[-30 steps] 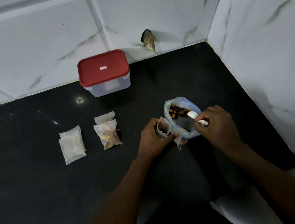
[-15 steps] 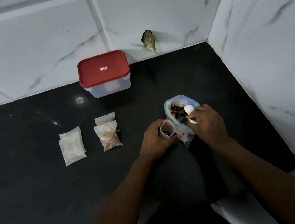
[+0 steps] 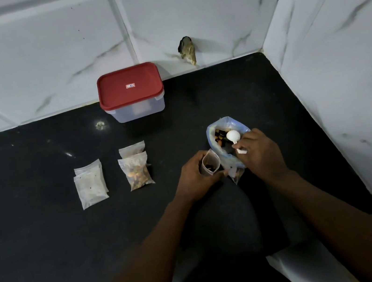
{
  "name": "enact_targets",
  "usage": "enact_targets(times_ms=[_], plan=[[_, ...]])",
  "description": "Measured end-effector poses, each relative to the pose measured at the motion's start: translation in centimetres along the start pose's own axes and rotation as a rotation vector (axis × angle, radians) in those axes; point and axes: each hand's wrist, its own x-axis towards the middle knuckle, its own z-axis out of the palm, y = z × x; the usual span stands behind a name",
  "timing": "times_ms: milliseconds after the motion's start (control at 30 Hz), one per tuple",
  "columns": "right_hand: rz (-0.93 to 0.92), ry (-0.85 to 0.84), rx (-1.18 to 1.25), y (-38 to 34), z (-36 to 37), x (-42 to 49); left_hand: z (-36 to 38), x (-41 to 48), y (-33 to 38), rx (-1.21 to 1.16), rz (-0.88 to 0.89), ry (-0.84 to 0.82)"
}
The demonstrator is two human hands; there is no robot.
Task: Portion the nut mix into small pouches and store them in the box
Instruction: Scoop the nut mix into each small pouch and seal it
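Observation:
My left hand [image 3: 194, 176] grips a small clear pouch [image 3: 211, 162], held upright and open, with a few nuts at its bottom. Just to its right stands the open bluish bag of nut mix [image 3: 225, 139]. My right hand [image 3: 259, 153] pinches the handle of a white spoon [image 3: 233, 136], whose bowl sits over the bag's mouth. Two filled pouches [image 3: 137, 170] lie overlapping on the black counter to the left. Further left lie two flat, pale pouches [image 3: 90, 183]. The clear box with a red lid [image 3: 131, 91] stands shut at the back.
The black counter [image 3: 48, 237] ends at white marble-look walls behind and on the right. A small brownish object [image 3: 187, 50] clings to the back wall near the corner. A white surface [image 3: 307, 270] shows at the counter's front right edge.
My right hand lifted the spoon from deep in the bag and swung its bowl up over the bag's mouth. My left hand kept the pouch upright, its opening turned more toward the bag.

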Motion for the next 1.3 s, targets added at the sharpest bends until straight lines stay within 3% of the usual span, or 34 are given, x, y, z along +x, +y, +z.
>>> enact_targets(times_ms=[200, 400, 800, 1067, 1300], plan=[[-0.039, -0.113, 0.097, 0.2, -1.2, -0.2, -0.2, 0.0, 0.1, -0.008, -0.008, -0.015], [-0.048, -0.004, 0.12, 0.5, -2.4, 0.8, -0.1, -0.1, 0.1, -0.011, -0.009, -0.013], [-0.08, -0.21, 0.148, 1.5, -1.9, 0.4, -0.3, -0.2, 0.1, 0.013, -0.014, -0.009], [-0.003, -0.017, 0.171, 2.3, -3.4, 0.7, -0.3, -0.2, 0.2, 0.019, -0.025, -0.033], [-0.059, -0.141, 0.06, 1.2, -2.2, 0.4, -0.3, -0.4, 0.3, 0.032, -0.007, -0.027]])
